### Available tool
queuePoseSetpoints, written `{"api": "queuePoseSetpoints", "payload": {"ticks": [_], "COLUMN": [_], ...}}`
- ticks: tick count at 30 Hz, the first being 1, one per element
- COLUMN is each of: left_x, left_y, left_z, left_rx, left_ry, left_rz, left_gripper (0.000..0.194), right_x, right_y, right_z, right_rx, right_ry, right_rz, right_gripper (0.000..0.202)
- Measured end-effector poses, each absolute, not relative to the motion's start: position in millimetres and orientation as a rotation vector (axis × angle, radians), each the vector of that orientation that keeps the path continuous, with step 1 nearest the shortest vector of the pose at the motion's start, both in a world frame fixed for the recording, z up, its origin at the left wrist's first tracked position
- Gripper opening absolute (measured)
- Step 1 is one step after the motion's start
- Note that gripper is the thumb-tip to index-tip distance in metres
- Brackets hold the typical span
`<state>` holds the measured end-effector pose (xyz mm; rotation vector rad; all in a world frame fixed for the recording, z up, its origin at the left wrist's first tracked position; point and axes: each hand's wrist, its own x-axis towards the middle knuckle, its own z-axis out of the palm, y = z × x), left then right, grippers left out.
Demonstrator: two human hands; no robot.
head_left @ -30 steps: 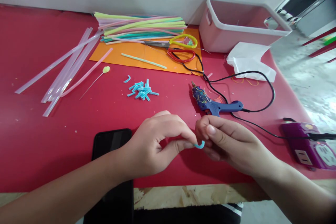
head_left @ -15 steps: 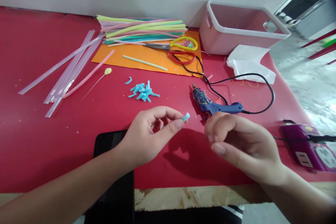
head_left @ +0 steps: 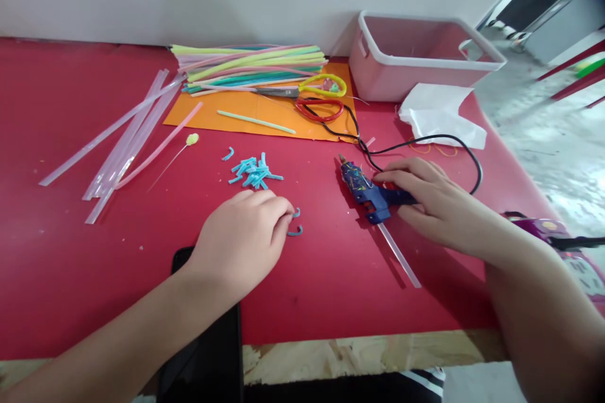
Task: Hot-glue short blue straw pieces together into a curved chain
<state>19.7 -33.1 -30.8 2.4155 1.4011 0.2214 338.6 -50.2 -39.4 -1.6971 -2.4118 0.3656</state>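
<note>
My left hand (head_left: 243, 239) is low over the red table, its fingertips pinched together beside two small curled blue pieces (head_left: 295, 232); what lies between the fingertips is hidden. Just beyond it is a pile of short light-blue pieces (head_left: 255, 171), with another curled piece (head_left: 228, 153) to its left. My right hand (head_left: 425, 198) reaches over the handle of a blue glue gun (head_left: 366, 192), fingers apart around it. The gun lies on its side, and a clear glue stick (head_left: 399, 256) sticks out of its rear.
Fuzzy coloured stems (head_left: 250, 66) and scissors (head_left: 283, 93) lie on orange paper (head_left: 198, 114). Clear sticks (head_left: 127, 138) are at left, a pink bin (head_left: 401, 79) at back right. A black phone (head_left: 203, 352) sits at the front edge; a purple power strip (head_left: 543, 227) is at right.
My left hand has come down to the table with its fingertips by the curled blue pieces. My right hand has moved away from it onto the glue gun's handle. The view has shifted slightly.
</note>
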Motion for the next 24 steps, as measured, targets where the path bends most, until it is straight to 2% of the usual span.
{"api": "queuePoseSetpoints", "payload": {"ticks": [4,8,11,15,18,24], "left_x": [10.3,4.8,-1.1,-13.9,-20.7,-17.4], "left_y": [-28.6,-25.8,-22.4,-10.3,2.3,16.9], "left_z": [-25.7,-20.7,-13.5,-4.0,-1.0,-5.5], "left_rx": [2.429,2.422,2.36,2.411,2.494,2.569], "left_ry": [1.383,1.359,1.403,1.547,1.672,1.531], "left_rz": [0.142,0.072,0.15,0.315,0.258,0.203], "left_gripper": [0.025,0.037,0.044,0.029,0.02,0.017], "right_x": [333.3,329.3,327.4,325.5,323.3,320.1], "right_y": [-47.6,-44.2,-46.0,-52.0,-54.5,-54.3], "right_z": [-48.9,-47.8,-40.6,-31.7,-30.2,-34.3], "right_rx": [-1.665,-1.602,-1.547,-1.427,-1.322,-1.303], "right_ry": [-2.397,-2.389,-2.354,-2.345,-2.349,-2.391], "right_rz": [0.197,0.208,0.215,0.166,0.16,0.182], "right_gripper": [0.045,0.045,0.045,0.046,0.047,0.053]}}
